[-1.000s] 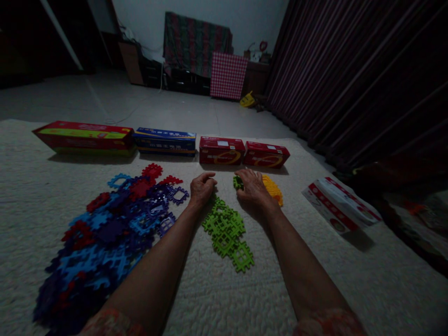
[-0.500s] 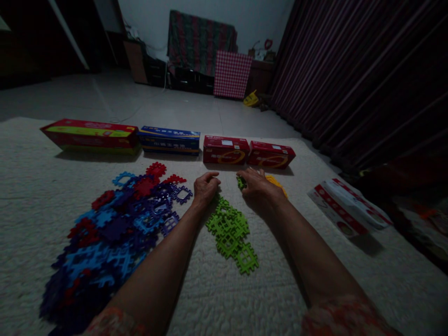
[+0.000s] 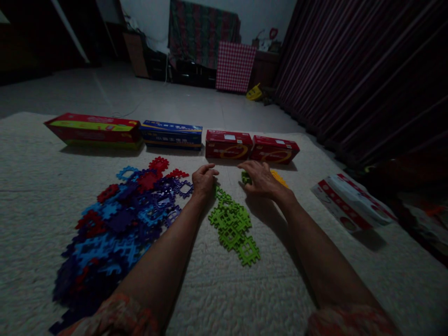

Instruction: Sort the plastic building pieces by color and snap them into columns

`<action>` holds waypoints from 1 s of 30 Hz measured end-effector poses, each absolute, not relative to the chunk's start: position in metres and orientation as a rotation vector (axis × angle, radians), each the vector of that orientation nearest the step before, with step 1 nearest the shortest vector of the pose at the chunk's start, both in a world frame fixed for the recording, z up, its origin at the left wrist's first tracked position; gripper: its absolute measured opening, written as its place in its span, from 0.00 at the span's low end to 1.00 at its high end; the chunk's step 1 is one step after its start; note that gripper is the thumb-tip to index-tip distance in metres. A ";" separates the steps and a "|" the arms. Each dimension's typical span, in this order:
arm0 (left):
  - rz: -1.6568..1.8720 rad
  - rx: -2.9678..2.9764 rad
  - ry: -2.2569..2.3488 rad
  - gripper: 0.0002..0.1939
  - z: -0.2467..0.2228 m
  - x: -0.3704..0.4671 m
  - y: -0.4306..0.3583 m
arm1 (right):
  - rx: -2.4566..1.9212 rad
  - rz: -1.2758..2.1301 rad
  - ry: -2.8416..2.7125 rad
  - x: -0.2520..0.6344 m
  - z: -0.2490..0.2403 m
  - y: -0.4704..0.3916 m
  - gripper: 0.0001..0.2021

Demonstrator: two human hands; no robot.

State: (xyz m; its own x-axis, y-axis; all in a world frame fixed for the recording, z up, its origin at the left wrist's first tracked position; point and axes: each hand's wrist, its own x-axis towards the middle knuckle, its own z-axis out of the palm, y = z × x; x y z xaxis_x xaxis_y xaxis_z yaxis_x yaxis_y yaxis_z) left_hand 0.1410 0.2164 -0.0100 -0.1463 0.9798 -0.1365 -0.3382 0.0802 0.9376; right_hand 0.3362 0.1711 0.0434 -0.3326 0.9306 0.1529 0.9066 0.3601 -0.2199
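My left hand (image 3: pixel 204 179) rests curled on the white carpet, touching the far end of a chain of joined green puzzle tiles (image 3: pixel 234 227). To its right, my right hand (image 3: pixel 259 178) lies over a loose green tile (image 3: pixel 245 177), fingers bent around it. Some yellow tiles (image 3: pixel 280 178) peek out just behind that hand. A big heap of blue, purple and red tiles (image 3: pixel 119 219) spreads to the left of my left arm.
Along the carpet's far edge stand a long red box (image 3: pixel 93 129), a blue box (image 3: pixel 171 133) and two short red boxes (image 3: pixel 228 143) (image 3: pixel 275 149). A white and red box (image 3: pixel 351 202) lies to the right. A dark striped curtain (image 3: pixel 367 70) closes the right side.
The view has shifted a little, so everything sits slightly higher and further right. My right hand has slid a bit forward over the loose green tile; my left hand stays in place.
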 end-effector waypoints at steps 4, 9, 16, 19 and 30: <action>1.403 0.791 1.115 0.20 -0.010 0.140 0.216 | -1.311 0.569 -2.423 0.318 0.054 0.147 0.17; 1.392 0.803 1.108 0.20 -0.011 0.141 0.216 | -1.276 0.742 -2.472 0.308 0.051 0.127 0.16; 1.389 0.849 1.111 0.19 -0.017 0.141 0.219 | -1.272 0.728 -2.499 0.309 0.046 0.128 0.05; 1.371 0.842 1.103 0.19 -0.014 0.141 0.217 | -1.225 0.758 -2.493 0.311 0.051 0.128 0.03; 1.331 0.800 1.116 0.17 -0.003 0.143 0.212 | -1.599 0.486 -2.502 0.359 0.050 0.139 0.05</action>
State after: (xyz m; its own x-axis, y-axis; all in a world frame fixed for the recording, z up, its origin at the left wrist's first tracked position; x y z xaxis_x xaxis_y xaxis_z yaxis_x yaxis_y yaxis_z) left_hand 0.1432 0.2125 -0.0028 -0.1012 0.9817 -0.1615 -0.3298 0.1201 0.9364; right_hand 0.3590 0.1394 0.0503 -0.4287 0.9014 -0.0612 0.8587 0.3854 -0.3377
